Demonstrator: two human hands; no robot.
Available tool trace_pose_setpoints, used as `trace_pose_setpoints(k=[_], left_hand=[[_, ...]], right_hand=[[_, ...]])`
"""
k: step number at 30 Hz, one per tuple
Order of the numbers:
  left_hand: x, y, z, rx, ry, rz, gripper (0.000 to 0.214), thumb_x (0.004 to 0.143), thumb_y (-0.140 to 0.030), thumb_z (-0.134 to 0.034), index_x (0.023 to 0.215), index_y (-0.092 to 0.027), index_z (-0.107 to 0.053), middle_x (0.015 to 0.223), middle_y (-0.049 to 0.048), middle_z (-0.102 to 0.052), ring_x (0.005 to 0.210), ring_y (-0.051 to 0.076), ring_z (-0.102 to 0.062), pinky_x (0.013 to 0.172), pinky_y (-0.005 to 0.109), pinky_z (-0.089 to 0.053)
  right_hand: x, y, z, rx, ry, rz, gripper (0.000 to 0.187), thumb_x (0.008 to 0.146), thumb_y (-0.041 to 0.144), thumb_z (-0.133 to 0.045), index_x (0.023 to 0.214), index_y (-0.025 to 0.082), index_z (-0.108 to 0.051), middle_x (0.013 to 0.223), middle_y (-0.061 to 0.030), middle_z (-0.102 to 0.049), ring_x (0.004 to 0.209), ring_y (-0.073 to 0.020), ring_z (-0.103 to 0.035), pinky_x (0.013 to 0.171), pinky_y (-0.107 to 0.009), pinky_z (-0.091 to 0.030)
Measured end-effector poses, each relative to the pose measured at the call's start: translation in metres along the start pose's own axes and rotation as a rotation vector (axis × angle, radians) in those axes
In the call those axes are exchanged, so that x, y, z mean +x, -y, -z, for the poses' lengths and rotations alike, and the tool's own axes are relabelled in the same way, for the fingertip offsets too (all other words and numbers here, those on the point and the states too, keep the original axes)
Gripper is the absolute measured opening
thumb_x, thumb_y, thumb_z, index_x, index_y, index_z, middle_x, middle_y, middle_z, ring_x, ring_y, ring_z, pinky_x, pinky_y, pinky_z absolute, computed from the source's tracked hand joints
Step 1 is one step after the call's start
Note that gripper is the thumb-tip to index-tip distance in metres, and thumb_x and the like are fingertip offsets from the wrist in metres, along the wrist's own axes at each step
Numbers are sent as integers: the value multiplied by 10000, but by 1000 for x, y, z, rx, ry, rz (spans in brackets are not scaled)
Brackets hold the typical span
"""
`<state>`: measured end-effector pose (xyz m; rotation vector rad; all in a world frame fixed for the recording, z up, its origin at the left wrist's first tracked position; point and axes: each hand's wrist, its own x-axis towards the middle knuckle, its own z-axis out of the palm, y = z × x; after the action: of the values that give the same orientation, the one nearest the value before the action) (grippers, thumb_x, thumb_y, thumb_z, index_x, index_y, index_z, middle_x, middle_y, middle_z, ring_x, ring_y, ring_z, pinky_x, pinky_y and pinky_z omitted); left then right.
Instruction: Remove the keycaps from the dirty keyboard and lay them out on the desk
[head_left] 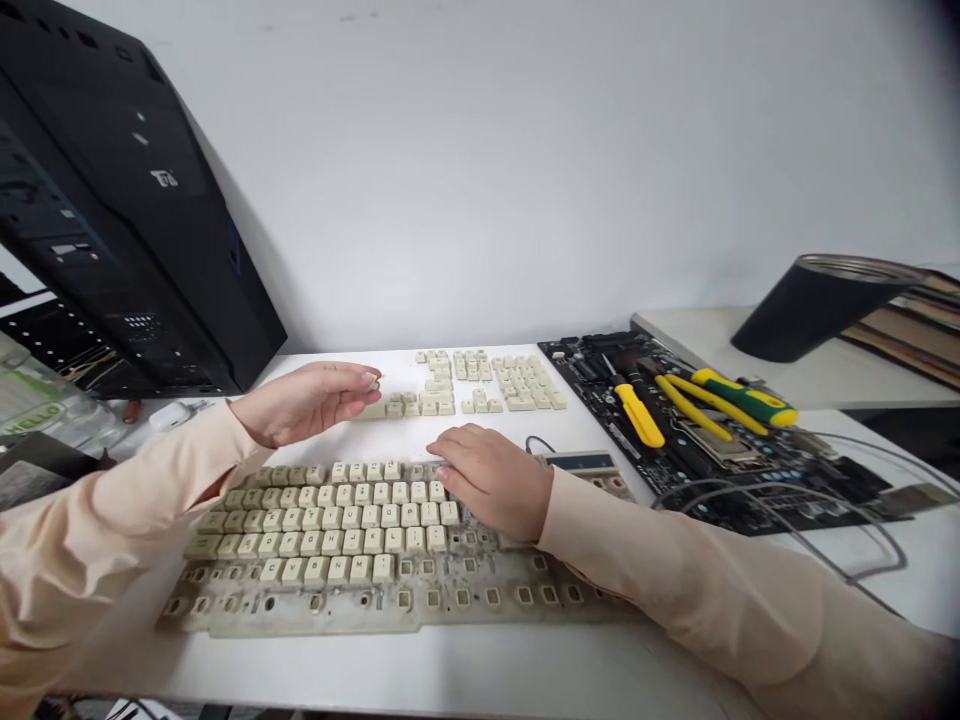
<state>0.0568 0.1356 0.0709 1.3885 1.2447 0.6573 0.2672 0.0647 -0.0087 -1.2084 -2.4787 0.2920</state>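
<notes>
My left hand (311,400) is raised beyond the back left of an old beige keyboard (315,630). A small pale keycap (375,382) is pinched between its thumb and fingertips. My right hand (491,475) lies palm down over the keyboard's upper right part, its fingers stretched leftward and the thumb tip beside the end of the number row. No object shows in that hand; its palm side is hidden. Keycaps (352,542) still sit on the left and middle rows. Bare square key sockets (463,597) show along the front and right.
Loose keycaps (525,380) lie in groups behind the keyboard. At right, a black motherboard (600,400) carries a yellow-handled screwdriver (639,415) and yellow-green pliers (742,400), with grey cable (780,510) across it. A black computer case (135,200) stands left; a dark cylinder (810,305) stands back right.
</notes>
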Motion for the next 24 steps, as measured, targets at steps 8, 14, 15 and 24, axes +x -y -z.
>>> trace_pose_setpoints(k=[8,14,15,24], left_hand=[[80,0,8,639,-31,-205,189,673,-198,-698,847,-138,-652,880,33,-643,862,204,-619,836,356,-500],[140,24,5,914,67,-225,301,875,-334,-529,1113,-151,-552,1134,73,-571,969,203,-578,812,398,-507],[144,25,6,936,74,-227,306,872,-334,-533,1118,-153,-552,1141,75,-568,975,207,-576,818,399,-505],[158,22,1,981,139,-232,311,869,-331,-539,1119,-146,-550,1135,77,-571,969,204,-578,811,399,-506]], right_hand=[[1,0,0,5,32,-8,269,896,206,-401,1075,111,-578,1067,-123,-600,1000,-238,-523,873,-423,-433],[0,1,1,4,60,-14,282,896,208,-373,1079,113,-566,1069,-115,-597,989,-239,-515,869,-433,-437],[0,0,1,14,59,-12,289,897,210,-368,1089,112,-561,1074,-116,-595,987,-240,-513,866,-436,-437],[-2,-1,1,50,49,-1,313,912,219,-345,1137,110,-534,1113,-128,-578,1001,-250,-499,870,-459,-433]])
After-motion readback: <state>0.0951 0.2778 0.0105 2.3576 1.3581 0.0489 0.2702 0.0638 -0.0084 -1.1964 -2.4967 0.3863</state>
